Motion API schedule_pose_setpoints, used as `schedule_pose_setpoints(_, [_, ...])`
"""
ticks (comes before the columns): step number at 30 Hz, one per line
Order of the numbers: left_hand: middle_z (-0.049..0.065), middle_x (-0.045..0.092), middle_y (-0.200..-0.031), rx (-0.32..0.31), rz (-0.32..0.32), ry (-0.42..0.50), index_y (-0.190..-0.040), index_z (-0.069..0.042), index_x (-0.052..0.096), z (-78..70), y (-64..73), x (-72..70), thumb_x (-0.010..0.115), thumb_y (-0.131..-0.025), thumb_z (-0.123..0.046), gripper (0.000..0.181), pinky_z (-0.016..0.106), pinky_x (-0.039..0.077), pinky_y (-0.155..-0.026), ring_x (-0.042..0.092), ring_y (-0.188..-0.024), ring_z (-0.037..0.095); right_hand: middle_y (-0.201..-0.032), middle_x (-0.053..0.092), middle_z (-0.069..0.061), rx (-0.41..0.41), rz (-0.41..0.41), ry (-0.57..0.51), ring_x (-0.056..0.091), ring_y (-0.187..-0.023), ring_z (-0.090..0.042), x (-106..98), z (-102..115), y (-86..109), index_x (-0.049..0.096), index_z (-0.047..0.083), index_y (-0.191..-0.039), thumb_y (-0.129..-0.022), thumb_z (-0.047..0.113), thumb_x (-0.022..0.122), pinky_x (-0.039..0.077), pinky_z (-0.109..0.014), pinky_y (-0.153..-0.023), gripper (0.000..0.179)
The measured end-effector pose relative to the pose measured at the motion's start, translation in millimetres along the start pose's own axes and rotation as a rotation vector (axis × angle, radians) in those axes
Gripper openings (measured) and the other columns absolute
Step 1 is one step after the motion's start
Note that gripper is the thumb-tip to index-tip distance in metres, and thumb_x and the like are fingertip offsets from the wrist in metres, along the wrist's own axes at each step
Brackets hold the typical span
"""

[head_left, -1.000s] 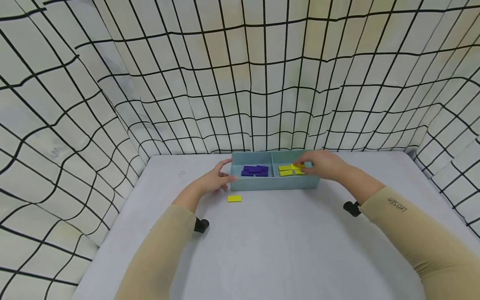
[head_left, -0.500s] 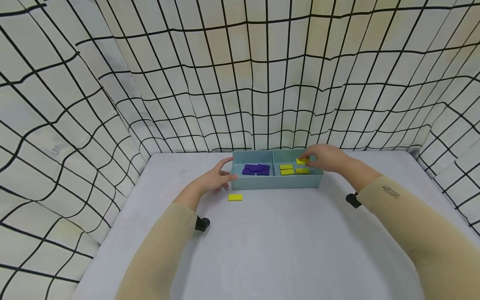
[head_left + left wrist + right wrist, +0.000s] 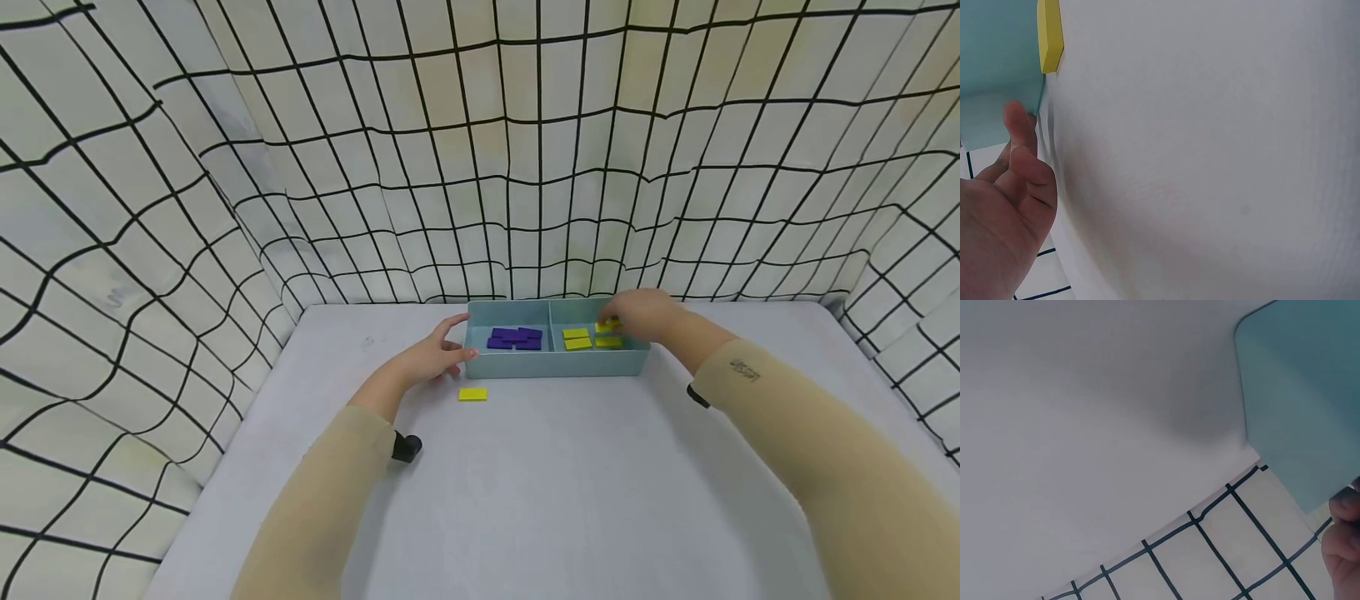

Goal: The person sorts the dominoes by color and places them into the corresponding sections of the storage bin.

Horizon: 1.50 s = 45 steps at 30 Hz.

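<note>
A pale teal box point(image 3: 558, 365) with two compartments stands at the back of the table. My left hand point(image 3: 427, 358) touches its left end, thumb at the front corner and index finger at the back corner. In the left wrist view the fingertips point(image 3: 1016, 122) meet the end wall. My right hand point(image 3: 643, 315) reaches over the right end and pinches a yellow tile point(image 3: 606, 327) at the back of the right compartment, partly hidden by the fingers. Several other yellow tiles point(image 3: 577, 343) lie beside it. Purple tiles point(image 3: 514, 338) lie flat in the left compartment.
One loose yellow tile point(image 3: 472, 394) lies on the white table point(image 3: 570, 483) in front of the box's left end. A white wall with black netting point(image 3: 510, 167) rises right behind the box and along both sides.
My right hand has carried the yellow tile from over the front row to the back right of the compartment. The left hand has stayed at the box's left end.
</note>
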<state>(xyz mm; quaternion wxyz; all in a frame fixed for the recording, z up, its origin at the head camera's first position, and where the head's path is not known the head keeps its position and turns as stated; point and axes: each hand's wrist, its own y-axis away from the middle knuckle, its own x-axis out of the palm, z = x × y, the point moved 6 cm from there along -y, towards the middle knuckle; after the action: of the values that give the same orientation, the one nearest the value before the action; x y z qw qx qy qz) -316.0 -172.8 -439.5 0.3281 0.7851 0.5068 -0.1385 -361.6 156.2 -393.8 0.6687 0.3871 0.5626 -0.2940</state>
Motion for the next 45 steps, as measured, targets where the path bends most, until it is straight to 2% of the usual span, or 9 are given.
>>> schedule_pose_setpoints(15, [0.011, 0.049, -0.145, -0.003, 0.002, 0.012, -0.154, -0.05, 0.012, -0.2, -1.3, 2.2, 0.063, -0.095, -0.048, 0.078, 0.034, 0.045, -0.079, 0.062, -0.098, 0.023, -0.119, 0.069, -0.005, -0.013, 0.009, 0.11, 0.063, -0.11, -0.029, 15.9, -4.1, -13.9, 0.073, 0.017, -0.118, -0.093, 0.017, 0.071, 0.05, -0.05, -0.091, 0.025])
schedule_pose_setpoints(28, [0.012, 0.05, -0.144, -0.001, -0.006, 0.007, -0.154, -0.048, 0.011, -0.2, -0.8, 1.0, 0.063, -0.095, -0.048, 0.079, 0.034, 0.045, -0.079, 0.062, -0.097, 0.023, -0.117, 0.07, -0.006, -0.016, 0.004, 0.142, 0.064, -0.106, -0.027, 13.9, 3.2, -15.1, 0.073, 0.016, -0.118, -0.094, 0.016, 0.069, 0.051, -0.046, -0.089, 0.024])
schedule_pose_setpoints(32, [0.012, 0.049, -0.144, -0.005, -0.005, 0.005, -0.154, -0.048, 0.011, -0.2, -0.1, 1.4, 0.063, -0.095, -0.049, 0.079, 0.034, 0.045, -0.079, 0.062, -0.096, 0.023, -0.119, 0.069, -0.007, -0.012, 0.0, 0.126, 0.064, -0.108, -0.029, 14.2, 3.0, -14.2, 0.072, 0.015, -0.119, -0.095, 0.017, 0.068, 0.051, -0.048, -0.089, 0.025])
schedule_pose_setpoints(39, [0.013, 0.05, -0.144, 0.0, 0.001, 0.012, -0.155, -0.047, 0.011, -0.9, 1.0, 1.8, 0.063, -0.095, -0.048, 0.079, 0.034, 0.046, -0.078, 0.062, -0.097, 0.023, -0.127, 0.066, -0.008, 0.017, -0.013, 0.025, 0.06, -0.117, -0.031, 15.4, -0.9, -11.6, 0.07, 0.016, -0.123, -0.096, 0.021, 0.066, 0.047, -0.051, -0.094, 0.027])
schedule_pose_setpoints(45, [0.012, 0.05, -0.143, 0.003, -0.002, 0.013, -0.154, -0.048, 0.012, 0.0, 0.9, 1.1, 0.065, -0.093, -0.051, 0.081, 0.034, 0.045, -0.077, 0.062, -0.096, 0.023, -0.131, 0.064, -0.009, 0.029, -0.032, -0.039, 0.057, -0.122, -0.033, 8.8, 3.4, -5.7, 0.067, 0.014, -0.128, -0.095, 0.022, 0.068, 0.045, -0.052, -0.096, 0.033])
